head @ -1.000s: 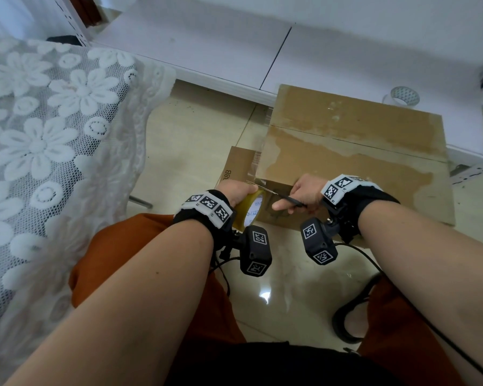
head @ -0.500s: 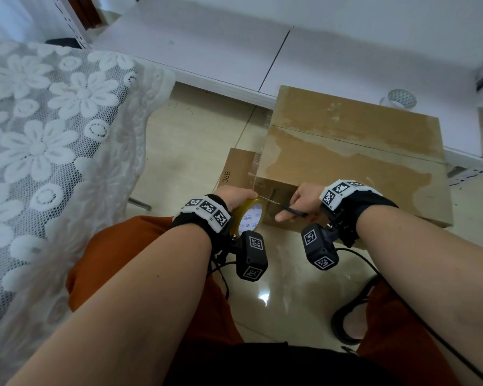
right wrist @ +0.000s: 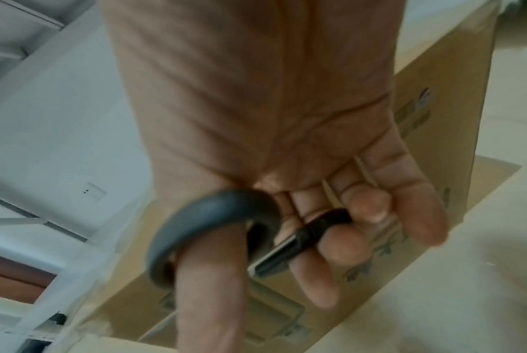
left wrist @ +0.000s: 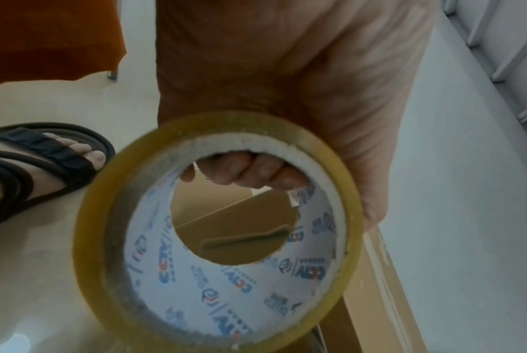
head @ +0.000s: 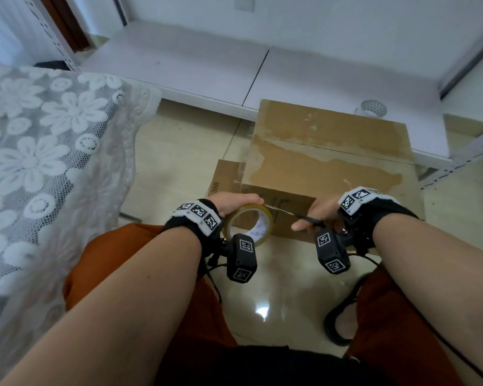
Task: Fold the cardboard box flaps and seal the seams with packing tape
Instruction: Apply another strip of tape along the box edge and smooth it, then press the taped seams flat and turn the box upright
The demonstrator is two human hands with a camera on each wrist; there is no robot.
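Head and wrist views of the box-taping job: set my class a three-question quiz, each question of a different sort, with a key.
1. True or false: the left hand grips the tape roll with its fingers curled through the core.
2. Multiple choice: what does the right hand hold? A) a marker B) scissors C) a knife
3. Short answer: where does the second, whitish roll of tape sit relative to the cardboard box?

Key
1. True.
2. B; the thumb passes through a black handle loop in the right wrist view.
3. Beyond the box's far right corner, on the white shelf board.
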